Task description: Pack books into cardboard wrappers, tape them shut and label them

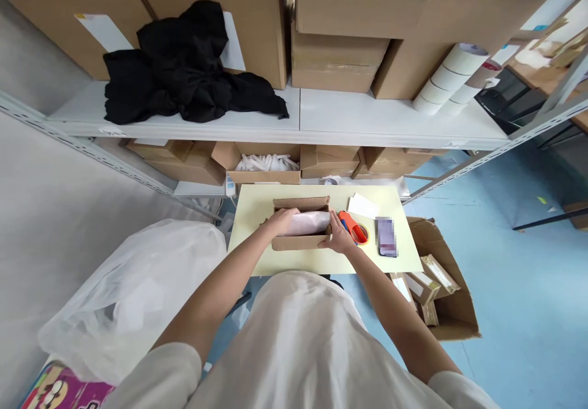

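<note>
A small cardboard box (299,243) stands on the pale yellow table with its long flaps folded outward. Inside it lies a long package in whitish wrapping (310,223). My left hand (280,221) is closed over the box's left end, its fingertips at the top of the package. Around the right end, my right hand (339,236) has its fingers bent against the cardboard. Just right of that hand are an orange tape dispenser (353,226) and a yellow-edged tape roll (362,234). The undersides of both hands are hidden.
White paper (362,206) and a phone (386,236) lie on the table (257,265). A shelf (321,115) with cartons, black cloth (184,72) and label rolls (448,81) rises behind. An open carton of small boxes (459,311) stands right; a plastic bag (138,292) sits left.
</note>
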Tool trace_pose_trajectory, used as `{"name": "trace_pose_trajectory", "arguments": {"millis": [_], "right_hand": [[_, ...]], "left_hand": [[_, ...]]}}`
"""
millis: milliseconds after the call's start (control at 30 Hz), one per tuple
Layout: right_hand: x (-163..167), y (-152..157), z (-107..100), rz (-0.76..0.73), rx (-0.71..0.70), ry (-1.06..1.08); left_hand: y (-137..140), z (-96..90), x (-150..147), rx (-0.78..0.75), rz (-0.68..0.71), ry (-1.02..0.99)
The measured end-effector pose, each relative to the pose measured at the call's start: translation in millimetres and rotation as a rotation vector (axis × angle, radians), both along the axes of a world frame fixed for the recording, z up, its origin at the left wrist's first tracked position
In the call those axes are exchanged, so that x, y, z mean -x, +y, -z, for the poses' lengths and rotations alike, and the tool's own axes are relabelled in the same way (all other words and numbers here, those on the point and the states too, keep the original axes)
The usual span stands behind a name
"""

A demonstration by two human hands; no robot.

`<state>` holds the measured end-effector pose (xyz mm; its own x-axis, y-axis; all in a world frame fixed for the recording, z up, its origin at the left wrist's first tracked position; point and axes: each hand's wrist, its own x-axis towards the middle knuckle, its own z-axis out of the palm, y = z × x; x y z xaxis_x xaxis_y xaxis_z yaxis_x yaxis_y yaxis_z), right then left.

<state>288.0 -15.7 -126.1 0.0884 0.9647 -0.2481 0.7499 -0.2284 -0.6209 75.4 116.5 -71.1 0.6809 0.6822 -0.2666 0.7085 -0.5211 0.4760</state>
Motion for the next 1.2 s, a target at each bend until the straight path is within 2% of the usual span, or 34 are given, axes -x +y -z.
{"name": "trace_pose_trajectory", "arguments": {"millis": [100,167,267,333,367,433,467,500,567,633,700,767,867,967,1100,1200], "right_hand": [[-1.5,0.1,1.4,-0.005,0.004,0.018],[-2.6,0.1,1.0,-0.006,0.004,0.051],[-4.1,-1.8,-1.4,0.046,-0.059,0.143],[-4.9,-4.5,-3.2,0.201,-0.151,0.229],[-5.4,-6.1,-4.1,0.321,-0.202,0.296],[-6.4,-9.0,-5.8,0.554,-0.258,0.5],[-7.1,-10.0,-7.0,0.608,-0.243,0.613],[-7.8,-10.4,-8.7,0.592,-0.199,0.699],[-9.7,-9.6,-13.6,0.363,-0.081,0.704],[-11.8,-6.7,-20.6,0.027,0.003,0.486],[-14.2,-3.1,-28.0,-0.232,0.044,0.208],[-16.8,-0.7,-33.8,-0.371,0.064,-0.004],[-20.9,-1.1,-36.8,-0.434,0.069,-0.123],[-22.4,-2.6,-32.9,-0.349,0.002,-0.041],[-17.4,5.8,-21.5,0.032,-0.107,0.1],[-12.5,21.7,-16.0,0.182,-0.172,0.095]], "left_hand": [[-14.3,2.1,8.3,-0.049,-0.002,-0.072],[-29.2,4.6,23.9,-0.157,-0.069,-0.208],[-52.7,18.7,55.5,-0.312,-0.371,-0.418],[-64.9,33.5,74.0,-0.19,-0.565,-0.478],[-69.4,40.8,80.9,-0.083,-0.591,-0.498],[-75.1,51.6,89.5,0.091,-0.511,-0.526],[-76.4,54.5,91.7,0.13,-0.428,-0.527],[-76.9,55.5,93.1,0.136,-0.336,-0.514],[-75.3,53.9,94.8,0.099,-0.171,-0.432],[-71.1,51.1,96.6,0.042,-0.057,-0.315],[-65.0,50.7,99.0,-0.026,-0.002,-0.236],[-58.6,53.4,101.2,-0.087,0.0,-0.221],[-51.4,58.9,101.5,-0.104,-0.039,-0.254],[-49.1,61.0,96.5,-0.06,-0.115,-0.335],[-48.7,62.0,83.2,-0.011,-0.336,-0.489],[-44.7,66.3,73.8,0.081,-0.53,-0.555]]}}
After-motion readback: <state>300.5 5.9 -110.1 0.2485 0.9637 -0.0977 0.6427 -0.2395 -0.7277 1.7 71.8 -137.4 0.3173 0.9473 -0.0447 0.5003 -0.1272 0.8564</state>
